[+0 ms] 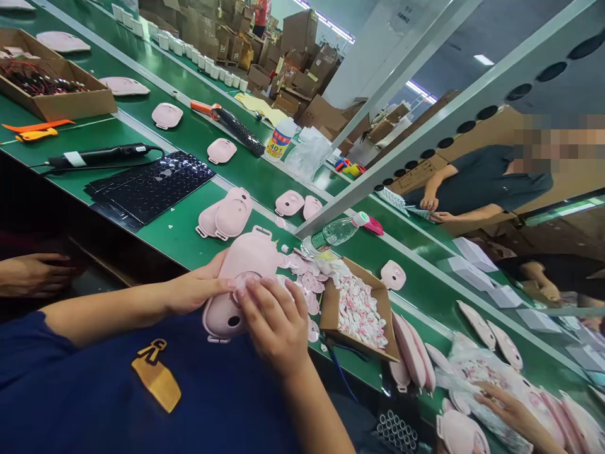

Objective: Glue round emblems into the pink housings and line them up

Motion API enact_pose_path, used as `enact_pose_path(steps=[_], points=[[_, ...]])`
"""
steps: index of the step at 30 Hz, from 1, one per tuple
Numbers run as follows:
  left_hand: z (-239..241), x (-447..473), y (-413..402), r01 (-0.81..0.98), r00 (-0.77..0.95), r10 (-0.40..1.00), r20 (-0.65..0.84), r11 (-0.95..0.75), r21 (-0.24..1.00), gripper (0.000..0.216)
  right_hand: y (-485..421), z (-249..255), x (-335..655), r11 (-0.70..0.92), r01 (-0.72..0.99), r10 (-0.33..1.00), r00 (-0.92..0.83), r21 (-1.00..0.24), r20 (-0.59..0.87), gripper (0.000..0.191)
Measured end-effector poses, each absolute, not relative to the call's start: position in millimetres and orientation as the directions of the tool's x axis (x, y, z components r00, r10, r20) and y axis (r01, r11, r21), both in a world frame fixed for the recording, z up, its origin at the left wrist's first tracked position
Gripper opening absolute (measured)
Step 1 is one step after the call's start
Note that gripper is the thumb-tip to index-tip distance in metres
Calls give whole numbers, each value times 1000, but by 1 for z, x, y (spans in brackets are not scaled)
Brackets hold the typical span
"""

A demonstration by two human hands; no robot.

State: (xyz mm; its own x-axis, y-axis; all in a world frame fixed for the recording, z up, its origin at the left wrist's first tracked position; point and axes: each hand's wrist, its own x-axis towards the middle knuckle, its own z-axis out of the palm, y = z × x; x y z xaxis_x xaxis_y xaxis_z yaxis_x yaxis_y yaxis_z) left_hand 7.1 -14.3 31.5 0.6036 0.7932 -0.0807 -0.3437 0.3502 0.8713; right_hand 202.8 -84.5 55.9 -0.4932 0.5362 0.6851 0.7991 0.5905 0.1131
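1. One green bench (189,233) carries the work.
2. At its near edge the pink shell (253,252) sits gripped by the curled left hand (196,290).
3. Bunched fingertips of the right hand (276,325) press a round disc (244,279) onto it.

A single head-worn camera looks forward and down, close above the left hand (196,291) and right hand (276,325) on the pink shell (246,261). The view is rolled: the green bench (182,234) beyond the hands runs diagonally.
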Motion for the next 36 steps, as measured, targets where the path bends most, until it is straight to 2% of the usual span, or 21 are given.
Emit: enact_pose_path(steps=[3,7,13,17,19,21,23,24,26,28,29,31,33,34,36], points=[[29,10,-15,-372,621,782,-56,357,857,86,-88,56,198,583,810,593,-477,62,648,34],[18,10,-13,-347,607,794,28,233,908,88,-92,55,201,575,817,625,-465,33,627,42],[29,10,-13,-143,562,826,49,39,989,71,-89,58,197,513,851,654,-306,-109,692,27],[36,13,-15,-73,572,819,48,-8,997,74,-80,56,189,496,863,655,-301,-94,694,17],[35,13,-14,-65,570,821,41,-4,998,76,-78,58,188,517,833,673,-254,-195,695,14],[33,11,-10,-65,549,835,41,-7,998,79,-81,63,192,521,755,715,-131,-399,687,13],[31,5,-3,-104,496,868,23,34,994,81,-88,68,205,517,659,779,-98,-546,619,17],[31,0,2,-148,449,893,-4,79,986,81,-92,68,213,514,645,818,-168,-566,550,21],[32,-10,13,-269,317,945,-78,168,948,80,-100,65,233,510,686,860,-402,-519,314,28],[34,-19,23,-366,178,974,-141,198,909,79,-99,53,251,443,789,885,-461,-426,66,28],[36,-22,27,-396,129,979,-156,195,897,79,-94,44,257,376,842,915,-404,-387,9,26],[37,-23,31,-432,102,983,-154,183,883,78,-72,26,260,196,916,979,-204,-349,14,28],[36,-20,30,-473,139,984,-113,166,865,77,-38,7,254,46,933,996,-18,-356,82,41],[34,-17,28,-495,167,983,-81,154,855,77,-20,-1,248,-77,919,983,136,-388,127,50],[30,-11,23,-511,223,974,-37,149,847,79,14,-15,236,-189,891,950,272,-413,153,63]])
